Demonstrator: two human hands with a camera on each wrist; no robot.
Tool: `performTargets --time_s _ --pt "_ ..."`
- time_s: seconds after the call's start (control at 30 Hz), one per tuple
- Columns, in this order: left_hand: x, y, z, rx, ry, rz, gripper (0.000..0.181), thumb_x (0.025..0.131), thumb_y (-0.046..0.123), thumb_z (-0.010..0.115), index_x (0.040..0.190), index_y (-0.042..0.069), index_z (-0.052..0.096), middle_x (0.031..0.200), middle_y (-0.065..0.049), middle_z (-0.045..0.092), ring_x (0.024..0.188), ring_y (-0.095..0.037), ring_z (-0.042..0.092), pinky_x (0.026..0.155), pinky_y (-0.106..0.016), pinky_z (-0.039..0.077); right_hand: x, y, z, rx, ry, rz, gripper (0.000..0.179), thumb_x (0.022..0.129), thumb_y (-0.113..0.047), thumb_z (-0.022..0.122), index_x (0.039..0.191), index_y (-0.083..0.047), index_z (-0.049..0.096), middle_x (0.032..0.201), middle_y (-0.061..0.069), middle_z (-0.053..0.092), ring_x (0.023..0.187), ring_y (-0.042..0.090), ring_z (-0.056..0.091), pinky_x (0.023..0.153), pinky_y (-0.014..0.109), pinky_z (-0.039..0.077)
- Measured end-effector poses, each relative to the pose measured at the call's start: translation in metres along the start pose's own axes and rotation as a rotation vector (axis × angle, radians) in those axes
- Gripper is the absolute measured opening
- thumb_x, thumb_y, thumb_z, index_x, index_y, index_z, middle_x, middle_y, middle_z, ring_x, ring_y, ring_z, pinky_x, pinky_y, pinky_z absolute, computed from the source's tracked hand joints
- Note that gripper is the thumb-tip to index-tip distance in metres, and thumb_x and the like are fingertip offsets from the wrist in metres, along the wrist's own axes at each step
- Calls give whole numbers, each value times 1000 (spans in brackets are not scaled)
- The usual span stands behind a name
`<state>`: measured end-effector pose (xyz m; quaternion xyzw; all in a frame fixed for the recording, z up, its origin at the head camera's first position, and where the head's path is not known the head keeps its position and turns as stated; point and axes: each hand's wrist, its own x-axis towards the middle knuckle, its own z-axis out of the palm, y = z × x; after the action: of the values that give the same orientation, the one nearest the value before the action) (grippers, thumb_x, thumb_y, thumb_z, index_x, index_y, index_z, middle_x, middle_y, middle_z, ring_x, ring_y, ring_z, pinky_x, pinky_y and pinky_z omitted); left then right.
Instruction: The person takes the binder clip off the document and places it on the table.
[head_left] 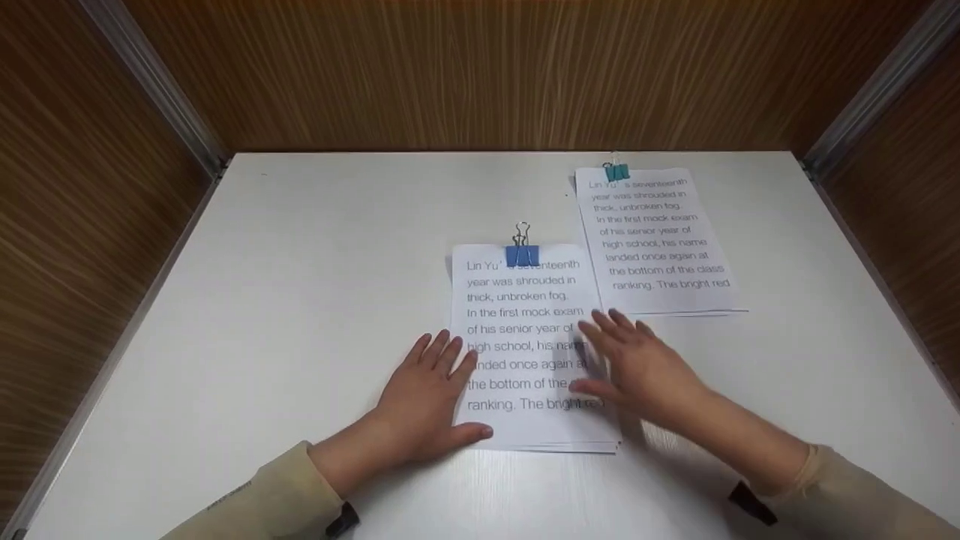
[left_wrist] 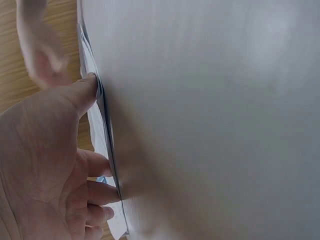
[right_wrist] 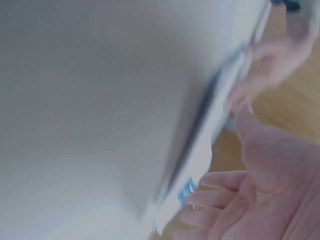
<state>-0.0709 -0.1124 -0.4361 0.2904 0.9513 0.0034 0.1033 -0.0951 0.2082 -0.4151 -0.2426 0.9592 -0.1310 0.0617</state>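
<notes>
A stack of printed paper sheets [head_left: 536,431] lies on the table with a blue binder clip [head_left: 523,256] at its top edge. My left hand [head_left: 424,401] rests against the stack's left side, fingers extended and thumb over the lower left corner. In the left wrist view, the thumb and fingertips of this left hand [left_wrist: 50,150] touch the paper edge. Over the stack's right edge is my right hand [head_left: 649,371], its fingers spread and slightly blurred. The right wrist view shows that right hand [right_wrist: 265,190] with its palm uncurled and nothing held.
A second printed stack [head_left: 664,244] with a teal binder clip [head_left: 617,172] lies behind and to the right, close to the first. The white table [head_left: 322,247] is bounded by wood-grain panels [head_left: 487,75] at the back and both sides.
</notes>
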Motion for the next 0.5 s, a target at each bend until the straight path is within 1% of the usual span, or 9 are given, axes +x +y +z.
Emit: performTargets --time_s 0.1,0.2,0.3,0.37,0.43,0.5 --pt "2 1 -1 8 -7 -1 102 98 80 45 165 3 36 169 -24 32 160 -40 20 130 -55 13 29 22 -24 95 87 47 82 95 -48 78 157 -4 49 160 24 47 146 47 45 117 63 38" --pt "3 2 -1 12 -11 -2 102 98 79 46 164 2 36 169 -24 32 160 -40 21 130 -55 14 59 46 -37 174 131 68 77 96 -39 81 156 -3 51 154 23 54 141 45 52 117 59 41" --pt "3 2 0 11 -8 -1 102 98 79 46 164 2 37 168 -24 33 159 -40 23 129 -55 15 88 66 -41 241 155 80 74 95 -32 83 155 -1 52 147 23 61 136 43 57 115 58 43" --pt "3 2 -1 9 -5 -1 102 98 79 46 164 2 37 168 -24 33 159 -40 23 129 -54 15 104 77 -41 278 153 81 76 93 -30 85 155 -1 52 143 24 64 133 43 60 113 57 45" --pt "3 3 -1 8 -3 -1 103 97 80 46 164 2 37 168 -25 33 159 -41 22 130 -54 15 118 85 -38 310 139 84 79 92 -29 86 157 -3 50 139 24 66 130 43 61 111 57 45" --pt "2 3 -1 7 -4 -1 103 97 80 46 164 2 36 168 -24 33 160 -41 22 130 -54 15 129 91 -34 331 111 89 84 90 -29 87 160 -5 46 139 24 66 131 44 59 114 57 42"
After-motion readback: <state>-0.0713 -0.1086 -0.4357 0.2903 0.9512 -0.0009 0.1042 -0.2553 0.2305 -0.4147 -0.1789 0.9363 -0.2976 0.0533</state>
